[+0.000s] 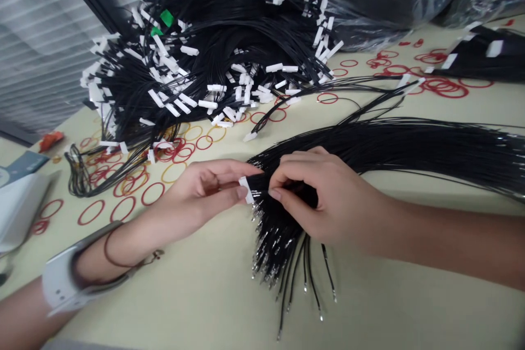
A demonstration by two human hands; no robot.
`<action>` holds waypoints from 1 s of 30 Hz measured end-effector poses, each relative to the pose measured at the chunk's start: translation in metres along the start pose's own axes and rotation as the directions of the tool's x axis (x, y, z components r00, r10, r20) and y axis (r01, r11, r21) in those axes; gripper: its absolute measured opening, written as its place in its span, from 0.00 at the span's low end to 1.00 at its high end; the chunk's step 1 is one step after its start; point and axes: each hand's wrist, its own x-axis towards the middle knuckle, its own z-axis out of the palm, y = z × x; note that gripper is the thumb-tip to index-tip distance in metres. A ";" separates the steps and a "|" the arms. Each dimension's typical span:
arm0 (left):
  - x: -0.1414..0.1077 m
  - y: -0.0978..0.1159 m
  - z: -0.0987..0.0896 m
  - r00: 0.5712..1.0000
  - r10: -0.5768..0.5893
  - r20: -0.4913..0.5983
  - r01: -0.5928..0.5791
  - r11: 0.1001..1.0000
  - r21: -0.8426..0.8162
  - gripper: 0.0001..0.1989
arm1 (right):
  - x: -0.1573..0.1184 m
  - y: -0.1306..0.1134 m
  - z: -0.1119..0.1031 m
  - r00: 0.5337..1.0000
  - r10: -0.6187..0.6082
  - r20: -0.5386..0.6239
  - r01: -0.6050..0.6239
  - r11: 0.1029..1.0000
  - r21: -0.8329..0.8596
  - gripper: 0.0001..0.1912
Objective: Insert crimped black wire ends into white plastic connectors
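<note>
Between the thumb and fingers of my left hand (209, 191) is a small white connector (246, 190), with black wires running into its right side. My right hand (324, 188) pinches just right of the connector, thumb and forefinger together over the black wires; the exact wire in that pinch is hard to make out. Beneath both hands lies a thick bundle of loose black wires (418, 145). Its near ends fan out toward the front and carry shiny metal terminals (273, 251).
A large heap of black cables with white connectors (221, 54) fills the back. Red rubber bands (123, 209) and yellow ones are strewn across the table (172, 306). Clear plastic bags (381, 0) stand at the back right, near more bundled cables (484, 57). A white object (20, 208) sits at left.
</note>
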 end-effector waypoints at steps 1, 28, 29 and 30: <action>0.000 0.000 0.000 1.000 0.000 0.005 0.000 1.000 -0.003 0.09 | 0.000 0.000 0.000 1.000 -0.005 0.001 0.005 1.000 0.000 0.06; -0.002 0.000 0.002 0.998 0.057 -0.013 -0.056 0.997 0.045 0.10 | -0.002 -0.001 0.000 0.999 -0.052 -0.015 0.051 0.998 -0.045 0.06; -0.002 -0.001 0.002 0.998 0.058 -0.018 -0.057 0.997 0.051 0.11 | -0.002 -0.001 0.001 0.999 -0.050 -0.016 0.049 0.998 -0.049 0.06; -0.002 -0.001 0.002 0.998 0.058 -0.023 -0.056 0.997 0.056 0.11 | -0.002 -0.001 0.001 0.999 -0.049 -0.015 0.048 0.997 -0.054 0.06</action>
